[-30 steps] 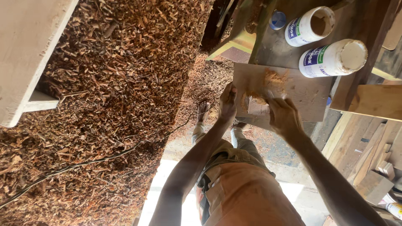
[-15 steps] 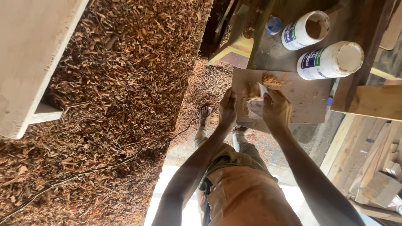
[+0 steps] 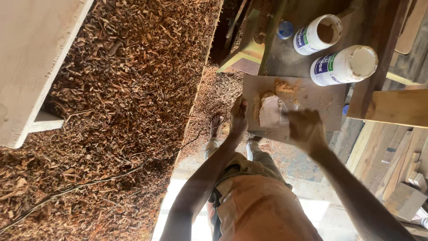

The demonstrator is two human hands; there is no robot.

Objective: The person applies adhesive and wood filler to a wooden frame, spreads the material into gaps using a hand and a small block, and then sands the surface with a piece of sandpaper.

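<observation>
My left hand (image 3: 238, 117) rests flat on the left edge of the flat brown square board (image 3: 312, 102). My right hand (image 3: 305, 129) grips a small flat scraper (image 3: 270, 111) and presses it into the tan sticky paste (image 3: 285, 89) on the board. Two white plastic glue tubs (image 3: 343, 66) stand just past the board. Brown wood shavings (image 3: 133, 89) lie piled on the left.

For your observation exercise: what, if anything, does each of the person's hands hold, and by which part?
The right hand seems to grip a flat scraper by its near end, though motion blur hides the grasp. The left hand holds nothing; it presses the board's left edge.
</observation>
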